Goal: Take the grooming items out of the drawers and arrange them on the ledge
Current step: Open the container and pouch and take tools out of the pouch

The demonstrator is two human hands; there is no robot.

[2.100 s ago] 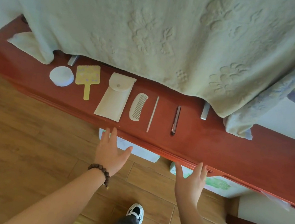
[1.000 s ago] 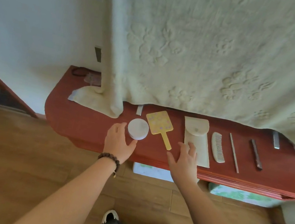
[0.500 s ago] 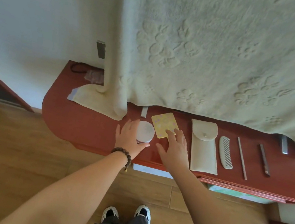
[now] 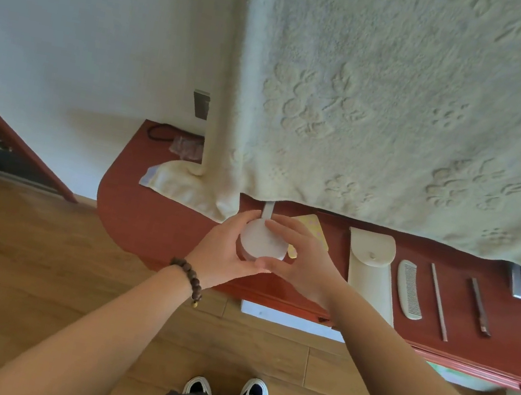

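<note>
I see both hands meeting on the jar, a small round white one held above the near part of the ledge. My left hand cups it from the left and underneath, fingers curled round its side and thumb along the near edge. My right hand grips it from the right, index finger laid over the far rim and thumb pressed at the near rim, so the lid is pinched between them. I cannot tell whether the jar still touches the wood or is lifted clear, since the palms hide its base. Just behind my right fingers lies the yellow mirror, mostly covered, with a bit of its handle showing beside the jar. Further right on the ledge, in a row and apart from each other, lie the cream pouch, the comb, a thin stick and a dark slim tool. A pale towel hangs over the back of the ledge, its left corner folded onto the wood. A bead bracelet sits on my left wrist. Below the ledge I see the wooden floor and my shoes.
</note>
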